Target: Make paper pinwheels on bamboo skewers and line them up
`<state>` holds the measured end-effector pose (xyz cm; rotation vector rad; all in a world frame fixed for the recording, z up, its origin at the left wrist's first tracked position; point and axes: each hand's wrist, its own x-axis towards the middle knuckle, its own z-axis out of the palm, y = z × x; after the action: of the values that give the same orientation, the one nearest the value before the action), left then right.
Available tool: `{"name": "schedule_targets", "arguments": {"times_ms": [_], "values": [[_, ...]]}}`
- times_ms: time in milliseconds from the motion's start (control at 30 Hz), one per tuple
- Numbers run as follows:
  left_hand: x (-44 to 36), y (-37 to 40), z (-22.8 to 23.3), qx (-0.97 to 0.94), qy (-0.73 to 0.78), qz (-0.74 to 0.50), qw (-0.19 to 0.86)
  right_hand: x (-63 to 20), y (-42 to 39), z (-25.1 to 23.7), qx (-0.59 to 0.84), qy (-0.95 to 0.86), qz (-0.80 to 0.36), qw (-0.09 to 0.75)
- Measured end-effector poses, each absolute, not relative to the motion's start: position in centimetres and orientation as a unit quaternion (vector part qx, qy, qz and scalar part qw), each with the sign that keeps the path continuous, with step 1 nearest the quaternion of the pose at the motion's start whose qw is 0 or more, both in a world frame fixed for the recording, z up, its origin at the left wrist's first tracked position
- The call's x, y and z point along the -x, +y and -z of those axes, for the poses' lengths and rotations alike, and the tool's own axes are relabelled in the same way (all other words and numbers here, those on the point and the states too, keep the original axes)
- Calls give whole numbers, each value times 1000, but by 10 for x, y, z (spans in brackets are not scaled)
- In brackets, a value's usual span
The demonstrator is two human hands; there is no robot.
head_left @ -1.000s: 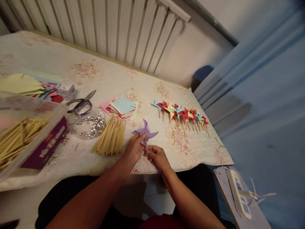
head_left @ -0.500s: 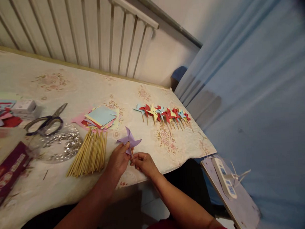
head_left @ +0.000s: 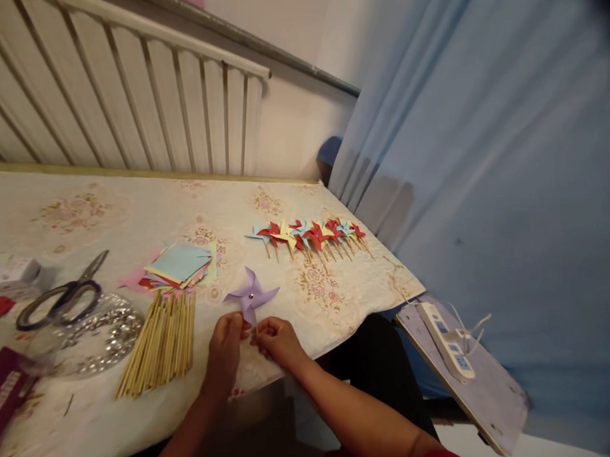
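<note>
A purple paper pinwheel (head_left: pixel 257 298) with a small shiny fastener at its centre is held above the front edge of the table. My left hand (head_left: pixel 226 344) is closed at its lower blade, thumb and fingers pinched together. Just to the right, my right hand (head_left: pixel 279 343) pinches the pinwheel below that blade, where the fingers mostly hide the stick. A bundle of thin wooden sticks (head_left: pixel 159 343) lies left of my hands. Behind the bundle is a stack of coloured paper squares (head_left: pixel 181 263), light blue on top.
Finished-looking pinwheels (head_left: pixel 315 236) in red, yellow and blue lie in a row at the back right. Scissors (head_left: pixel 70 297) and a clear bag of metal fasteners (head_left: pixel 109 338) are on the left. A power strip (head_left: pixel 446 343) rests on a low board at right.
My left thumb has come off the pinwheel's centre and now sits at its lower blade, baring the fastener. My right hand keeps its pinch. The view has shifted.
</note>
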<state>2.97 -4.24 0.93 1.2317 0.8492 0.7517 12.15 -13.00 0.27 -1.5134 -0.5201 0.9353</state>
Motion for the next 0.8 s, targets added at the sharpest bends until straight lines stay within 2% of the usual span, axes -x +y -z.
{"name": "schedule_targets", "arguments": {"times_ms": [200,467,667,800], "values": [[-25,-57,7,-709,392,-337,481,-129,-137,3,589,-181,-422,665],[-34,-59,23,-847,339,-305,274,-144,-156,0,604,-179,-410,660],[-37,-60,27,-893,304,-295,151,-178,-174,-3,663,-215,-398,596],[-38,-61,26,-909,296,-274,103,-215,-192,-3,750,-284,-293,521]]}}
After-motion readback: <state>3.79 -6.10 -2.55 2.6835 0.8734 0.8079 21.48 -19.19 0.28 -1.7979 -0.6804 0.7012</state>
